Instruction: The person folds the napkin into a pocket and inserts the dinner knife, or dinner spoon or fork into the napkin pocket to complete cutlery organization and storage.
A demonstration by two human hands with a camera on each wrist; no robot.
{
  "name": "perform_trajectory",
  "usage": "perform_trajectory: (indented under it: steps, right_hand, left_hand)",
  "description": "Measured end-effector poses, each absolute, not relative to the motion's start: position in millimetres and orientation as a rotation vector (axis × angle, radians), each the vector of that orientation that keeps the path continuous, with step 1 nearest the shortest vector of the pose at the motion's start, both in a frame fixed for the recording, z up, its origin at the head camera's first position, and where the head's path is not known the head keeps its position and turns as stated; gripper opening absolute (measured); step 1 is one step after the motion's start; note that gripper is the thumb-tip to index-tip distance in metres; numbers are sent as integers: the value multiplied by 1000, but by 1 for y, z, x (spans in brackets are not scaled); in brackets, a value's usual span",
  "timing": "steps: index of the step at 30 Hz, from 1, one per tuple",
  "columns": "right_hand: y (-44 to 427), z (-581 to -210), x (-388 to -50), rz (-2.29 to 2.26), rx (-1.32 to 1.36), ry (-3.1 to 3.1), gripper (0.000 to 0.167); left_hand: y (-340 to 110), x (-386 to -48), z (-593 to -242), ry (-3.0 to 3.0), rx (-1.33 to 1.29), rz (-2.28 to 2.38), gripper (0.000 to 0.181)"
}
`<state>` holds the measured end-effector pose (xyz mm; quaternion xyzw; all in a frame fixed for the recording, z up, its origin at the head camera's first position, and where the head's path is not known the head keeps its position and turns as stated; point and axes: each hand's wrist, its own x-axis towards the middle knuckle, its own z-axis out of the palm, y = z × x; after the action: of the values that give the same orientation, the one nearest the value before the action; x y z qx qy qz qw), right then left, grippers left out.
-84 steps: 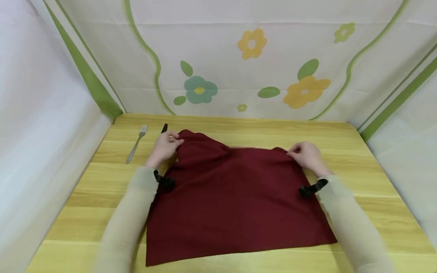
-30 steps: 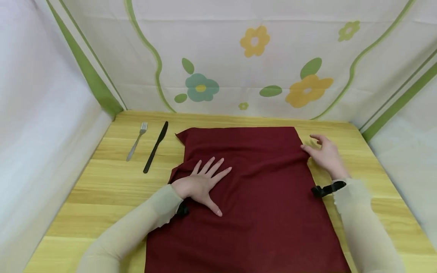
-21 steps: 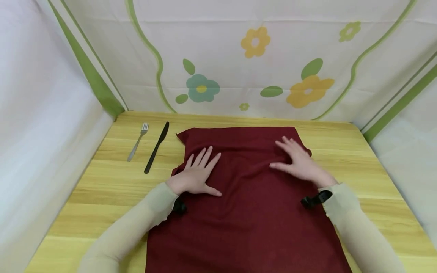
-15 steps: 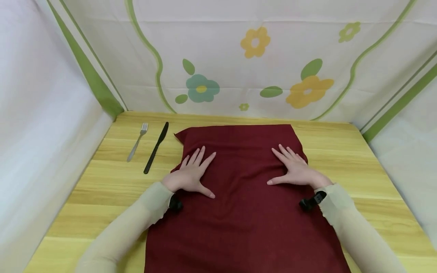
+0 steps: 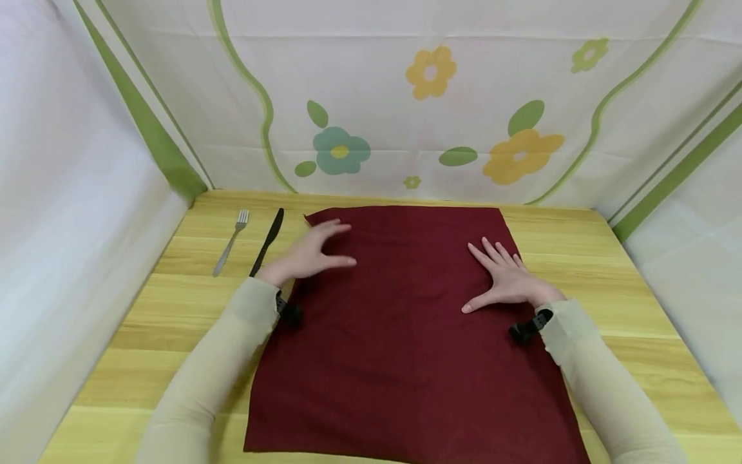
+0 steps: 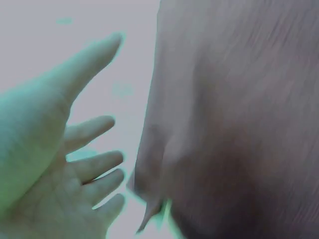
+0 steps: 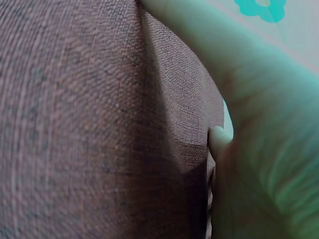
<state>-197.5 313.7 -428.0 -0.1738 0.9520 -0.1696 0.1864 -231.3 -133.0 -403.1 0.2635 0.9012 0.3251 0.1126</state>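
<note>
Head view: a dark red, roughly rectangular woven cloth (image 5: 400, 380) is lying across the middle of a pale yellow, wood-grained table (image 5: 156, 335), its far edge running near a white fabric backdrop (image 5: 371, 71) printed with flowers. Compared with half a second ago, the bare left hand (image 5: 307, 256) is reaching further out, near the cloth's far left corner; the bunching along that side is no longer showing and the central creases are fading, so the cloth is, by judgement, coming close to lying flat. The bare right hand (image 5: 505, 280) is staying at the right border, its fingers and thumb spreading apart on the fabric. The left thumb is standing away from the fingers, which are pinching nothing; whether they are touching the cloth, one cannot tell through the blur. To the left, a slim silver fork (image 5: 230, 243) and a straight black knife (image 5: 269, 238) are resting, a beige sleeve (image 5: 226, 348) covering the knife's lower end. Right wrist view: the weave is showing as a fine, matt, ribbed grid.
</note>
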Motion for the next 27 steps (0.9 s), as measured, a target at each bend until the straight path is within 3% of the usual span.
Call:
perform_trajectory:
  steps: [14,22,27]
  right_hand:
    - [317,-437,-196,-539,-528,2702,137]
    - [315,-435,-196,-571,-548,2709,135]
    - [317,-435,-194,-558,-536,2711,135]
  left_hand:
    - [-166,-259,-411,2700,423,427,114]
    - [-177,-275,-417,2804,417,305,101]
    - [-162,-253,-410,2874,499,287,101]
